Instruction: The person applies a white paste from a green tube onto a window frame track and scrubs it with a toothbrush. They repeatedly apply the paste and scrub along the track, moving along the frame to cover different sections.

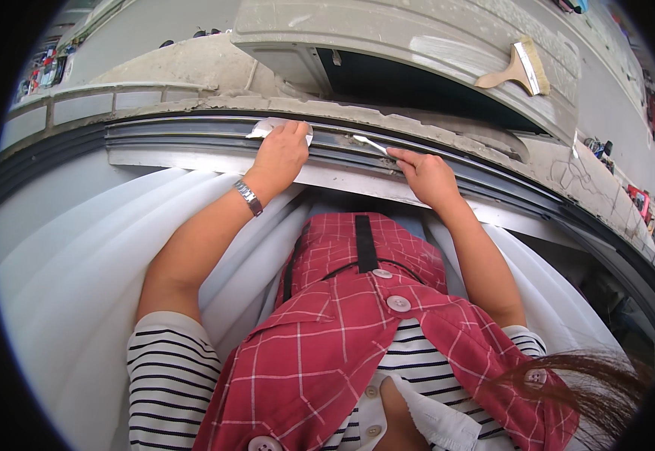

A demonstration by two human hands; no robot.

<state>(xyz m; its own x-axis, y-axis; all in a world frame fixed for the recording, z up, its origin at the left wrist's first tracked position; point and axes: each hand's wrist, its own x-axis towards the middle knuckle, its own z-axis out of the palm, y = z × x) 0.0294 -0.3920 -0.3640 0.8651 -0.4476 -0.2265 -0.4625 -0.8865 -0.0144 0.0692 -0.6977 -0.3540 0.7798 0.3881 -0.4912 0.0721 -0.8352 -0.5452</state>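
Observation:
My left hand grips a thin white piece against the dark metal window track; whether it is paper or plastic, I cannot tell. Its lower side is covered by my fingers. To the right, my right hand holds a slim white brush that looks like a toothbrush. The brush's head rests in the track's grooves and points toward my left hand. Grey dirt lies around the brush head, with more specks in the grooves below it.
Outside, an air-conditioner outdoor unit stands just past the rough cement ledge. A flat wooden-handled paintbrush lies on its top. White curtains hang on both sides of me. The street lies far below.

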